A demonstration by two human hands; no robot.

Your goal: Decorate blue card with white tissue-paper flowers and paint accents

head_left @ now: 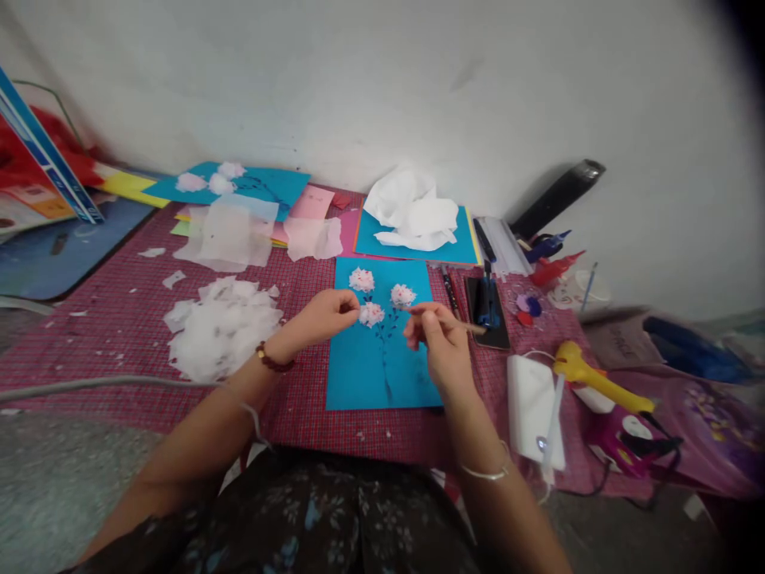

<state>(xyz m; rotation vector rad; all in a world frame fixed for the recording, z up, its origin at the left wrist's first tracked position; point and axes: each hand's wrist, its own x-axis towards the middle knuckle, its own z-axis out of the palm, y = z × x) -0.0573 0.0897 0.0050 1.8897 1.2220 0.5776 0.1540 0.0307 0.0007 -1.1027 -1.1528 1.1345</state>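
Observation:
On the table lies a blue sheet of paper [352, 375] with a dark painted stem and leaves. Three fluffy pink-white paper flowers [403, 296] sit on its upper half. My left hand [326, 319] is closed in a pinch beside the lower left paper flower [371, 315]; whatever its fingertips may hold is too small to make out. Over the sheet's right side, my right hand [442, 343] grips a thin wooden stick [469, 325], its far end pointing right. The stick's other end comes close to the right flower.
A heap of white tissue pieces [224, 327] lies left. Behind are another blue flower sheet [280, 187] and crumpled white tissue [412, 207]. To the right are a black phone [499, 335], a white power strip [529, 406] and a yellow glue gun [598, 379]. A grey cable [119, 383] crosses the left.

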